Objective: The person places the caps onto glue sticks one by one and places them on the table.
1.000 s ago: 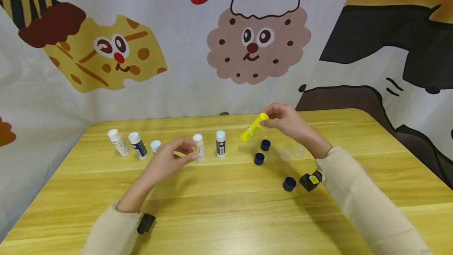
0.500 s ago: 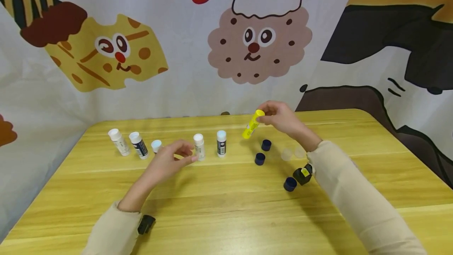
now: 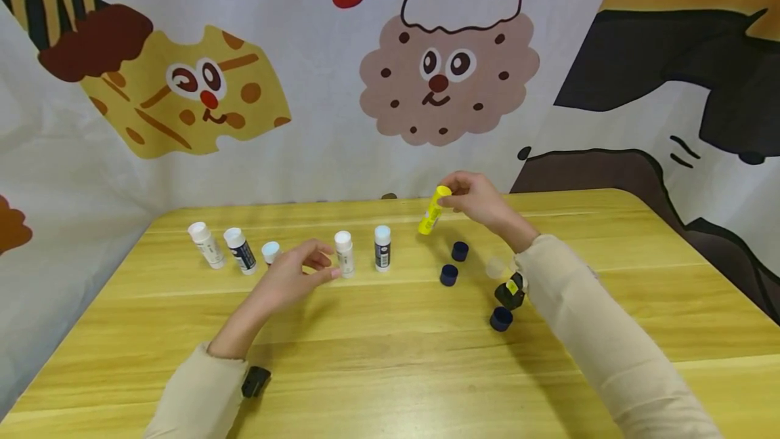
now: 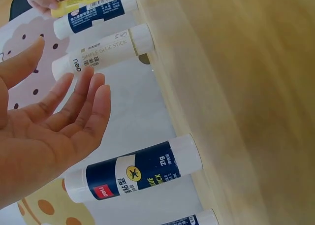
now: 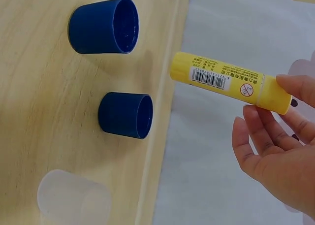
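My right hand (image 3: 484, 205) pinches a yellow glue stick (image 3: 431, 215) by its upper end, holding it tilted above the table's far side. In the right wrist view the thumb and fingers grip that end, and the barcode (image 5: 210, 80) faces the camera. My left hand (image 3: 289, 280) has loosely bent fingers spread beside a standing white glue stick (image 3: 344, 256); the left wrist view shows nothing held. To the right of that stick stands a navy-labelled glue stick (image 3: 382, 249). Behind the left hand, another glue stick (image 3: 271, 250) is mostly hidden.
At left stand a white glue stick (image 3: 207, 246) and a navy one (image 3: 240, 251). Under the right arm lie navy caps (image 3: 460, 251) and a translucent cap (image 5: 74, 198). A printed cloth (image 3: 317, 120) hangs behind the wooden table (image 3: 378, 371).
My right hand has moved left with the yellow glue stick, which now leans less. The left hand has stayed almost still beside the white glue stick.
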Tool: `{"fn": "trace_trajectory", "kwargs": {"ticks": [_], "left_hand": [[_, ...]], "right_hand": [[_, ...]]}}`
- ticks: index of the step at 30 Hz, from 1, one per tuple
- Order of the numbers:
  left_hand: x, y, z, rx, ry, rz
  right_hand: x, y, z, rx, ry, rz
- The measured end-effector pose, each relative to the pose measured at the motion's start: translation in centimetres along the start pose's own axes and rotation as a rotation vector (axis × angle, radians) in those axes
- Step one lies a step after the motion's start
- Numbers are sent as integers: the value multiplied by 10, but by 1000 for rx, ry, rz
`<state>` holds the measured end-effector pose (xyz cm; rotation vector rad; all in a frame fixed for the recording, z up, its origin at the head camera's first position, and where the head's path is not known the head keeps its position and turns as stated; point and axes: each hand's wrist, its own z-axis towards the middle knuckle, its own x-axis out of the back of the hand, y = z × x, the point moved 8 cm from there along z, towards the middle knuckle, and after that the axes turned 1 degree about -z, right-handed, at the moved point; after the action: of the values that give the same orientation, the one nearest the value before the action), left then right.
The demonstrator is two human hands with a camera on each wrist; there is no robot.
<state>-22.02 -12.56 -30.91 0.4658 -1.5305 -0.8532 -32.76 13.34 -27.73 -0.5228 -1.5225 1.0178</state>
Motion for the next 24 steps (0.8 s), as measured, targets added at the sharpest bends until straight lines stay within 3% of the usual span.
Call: {"fn": "trace_trajectory", "kwargs": {"ticks": [15, 24], "left_hand": [[0, -1, 13, 49, 0, 22], [-4, -4, 20, 89, -33, 29]], "right_hand": [[-9, 12, 11, -47, 18, 8], [-10, 15, 13, -46, 32, 8]]}}
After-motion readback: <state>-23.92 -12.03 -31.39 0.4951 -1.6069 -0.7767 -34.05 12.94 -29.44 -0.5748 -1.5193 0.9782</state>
